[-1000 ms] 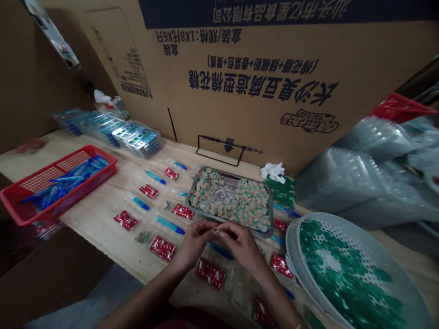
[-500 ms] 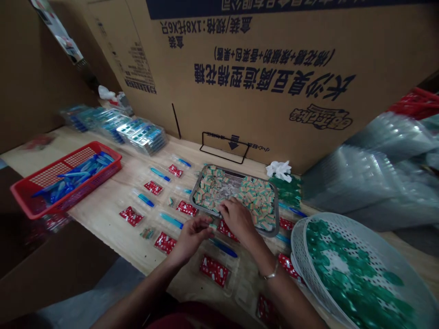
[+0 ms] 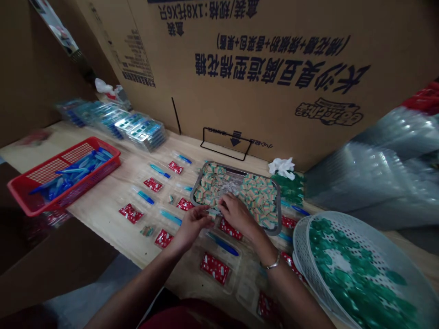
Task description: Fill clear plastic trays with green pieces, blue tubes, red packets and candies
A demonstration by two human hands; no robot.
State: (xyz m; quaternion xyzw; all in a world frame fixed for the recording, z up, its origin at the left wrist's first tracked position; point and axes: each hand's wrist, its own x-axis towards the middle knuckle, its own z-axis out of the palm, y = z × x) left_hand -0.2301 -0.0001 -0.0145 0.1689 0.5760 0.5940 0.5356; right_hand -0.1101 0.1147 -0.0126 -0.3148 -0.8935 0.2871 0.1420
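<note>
Right hand (image 3: 236,214), fingers curled, has advanced onto the striped candies (image 3: 260,196) at the near rim of the metal tray (image 3: 279,208); left hand (image 3: 192,224) follows alongside; whether either grips anything cannot be told.

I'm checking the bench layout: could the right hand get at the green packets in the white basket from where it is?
Probably yes. The right hand is at the metal tray's near edge; the white basket lies open-topped beside that forearm, nothing covering the green packets.
</note>
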